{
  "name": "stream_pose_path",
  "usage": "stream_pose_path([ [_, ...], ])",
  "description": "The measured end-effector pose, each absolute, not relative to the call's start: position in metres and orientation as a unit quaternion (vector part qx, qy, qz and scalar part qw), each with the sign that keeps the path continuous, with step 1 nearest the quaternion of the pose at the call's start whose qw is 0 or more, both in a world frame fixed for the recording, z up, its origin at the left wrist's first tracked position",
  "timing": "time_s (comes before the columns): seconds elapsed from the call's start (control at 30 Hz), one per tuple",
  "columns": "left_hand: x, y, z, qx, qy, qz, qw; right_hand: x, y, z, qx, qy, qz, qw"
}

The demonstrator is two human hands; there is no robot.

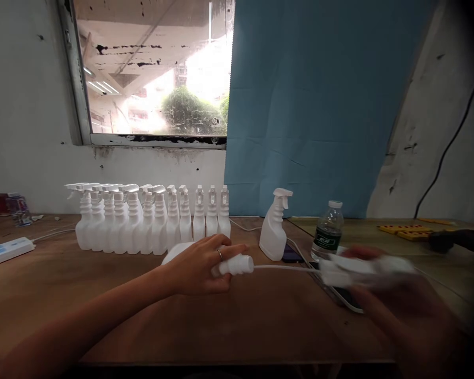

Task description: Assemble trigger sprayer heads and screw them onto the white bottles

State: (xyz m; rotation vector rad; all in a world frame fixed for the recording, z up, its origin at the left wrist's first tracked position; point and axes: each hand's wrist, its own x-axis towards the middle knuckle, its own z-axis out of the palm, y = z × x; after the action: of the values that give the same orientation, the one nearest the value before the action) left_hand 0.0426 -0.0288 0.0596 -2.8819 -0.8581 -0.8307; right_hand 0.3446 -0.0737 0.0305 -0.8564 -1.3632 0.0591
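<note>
Left hand [199,268] fingers clamp a white bottle [181,252] lying on the worktop [102,295]; right hand [379,284] grips the blurred trigger head [359,269], dip tube [284,268] not fully inserted. A dozen-odd assembled spray bottles [150,221] stand behind.

Both forearms are left bare, no sleeves to be seen. A thin silver ring [220,255] is worn on a finger of the left hand [199,268]. The right hand [383,295] is blurred, so nothing worn there can be made out.

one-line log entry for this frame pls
left hand: grips white bottle lying on table | right hand: holds trigger sprayer head, blurred | dip tube at bottle neck | row of spray bottles behind
</note>
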Motion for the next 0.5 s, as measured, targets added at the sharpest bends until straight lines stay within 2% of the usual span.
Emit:
stream_pose_path([
  [0.1,0.046,-0.022,0.069,-0.912,-0.262,-0.297,-0.108,0.308,-0.040,0.059,-0.270,-0.718,0.081,0.636],
  [0.23,0.046,-0.004,0.071,-0.863,-0.245,-0.333,-0.292,0.265,-0.007,0.097,-0.198,-0.809,0.183,0.522],
  [0.33,0.044,0.014,0.060,-0.805,-0.207,-0.343,-0.437,0.244,0.010,0.108,-0.178,-0.827,0.242,0.475],
  [0.4,0.042,0.024,0.050,-0.773,-0.190,-0.354,-0.491,0.236,0.020,0.106,-0.170,-0.819,0.299,0.459],
  [0.5,0.034,0.035,0.045,-0.759,-0.188,-0.348,-0.518,0.228,0.030,0.099,-0.166,-0.790,0.375,0.456],
])
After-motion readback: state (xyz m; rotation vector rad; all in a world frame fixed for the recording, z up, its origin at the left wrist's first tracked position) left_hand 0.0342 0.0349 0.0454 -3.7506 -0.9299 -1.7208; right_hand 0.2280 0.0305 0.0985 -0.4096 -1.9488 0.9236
